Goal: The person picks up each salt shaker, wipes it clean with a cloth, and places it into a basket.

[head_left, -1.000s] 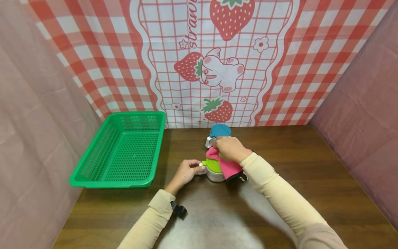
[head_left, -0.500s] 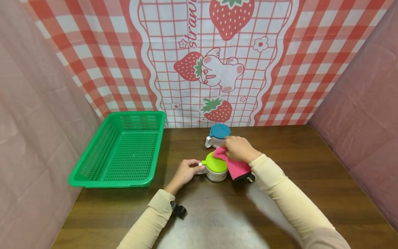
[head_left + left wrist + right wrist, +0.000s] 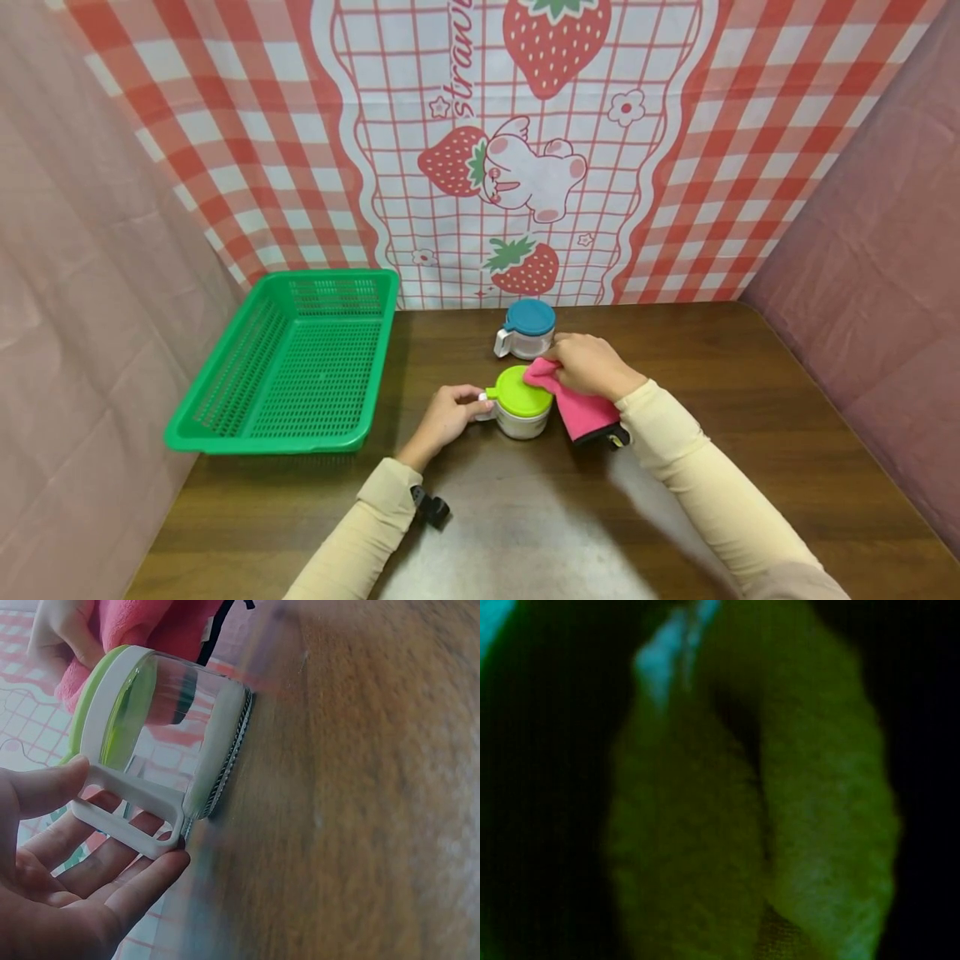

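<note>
A clear seasoning jar (image 3: 522,425) with a lime-green lid (image 3: 517,392) stands upright on the table. My left hand (image 3: 447,414) holds its white handle (image 3: 135,829), thumb at the top and fingers around the far side, as the left wrist view shows. My right hand (image 3: 592,367) grips a pink cloth (image 3: 583,412) with a dark edge, and a fold of it touches the right part of the green lid. Behind stands a second jar (image 3: 534,345) with a blue lid (image 3: 531,317). The right wrist view is too dark and blurred to make anything out.
A green perforated plastic basket (image 3: 386,358) sits at the left of the wooden table (image 3: 750,417). A strawberry-printed checked cloth (image 3: 525,167) hangs at the back, and pink curtains (image 3: 862,217) flank the sides.
My right hand and the pink cloth have moved right across the green lid, uncovering most of it and the blue-lidded jar. My left hand stays on the handle.
</note>
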The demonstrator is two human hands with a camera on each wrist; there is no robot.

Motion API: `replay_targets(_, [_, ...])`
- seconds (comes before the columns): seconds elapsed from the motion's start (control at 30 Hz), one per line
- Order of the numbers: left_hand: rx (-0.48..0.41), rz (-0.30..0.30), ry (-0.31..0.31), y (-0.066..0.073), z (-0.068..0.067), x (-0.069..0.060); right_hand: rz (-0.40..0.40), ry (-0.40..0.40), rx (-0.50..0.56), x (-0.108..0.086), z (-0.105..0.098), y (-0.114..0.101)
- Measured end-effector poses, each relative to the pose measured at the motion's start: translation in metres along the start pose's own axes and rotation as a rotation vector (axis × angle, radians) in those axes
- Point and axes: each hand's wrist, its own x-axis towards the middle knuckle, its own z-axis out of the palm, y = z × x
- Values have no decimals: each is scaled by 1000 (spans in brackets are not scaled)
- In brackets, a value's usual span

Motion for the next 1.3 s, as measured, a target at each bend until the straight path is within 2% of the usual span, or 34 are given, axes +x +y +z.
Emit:
replay_targets(0.4, [-8,-11,-10,1,0,-1,28,-5,19,-13,0,4])
replay_targets(0.7, [-19,-14,-6,2,0,-1,10,33,14,-22,-2,4])
replay_targets(1.3, [-25,-18,-7,1,0,-1,60,40,40,-35,0,17])
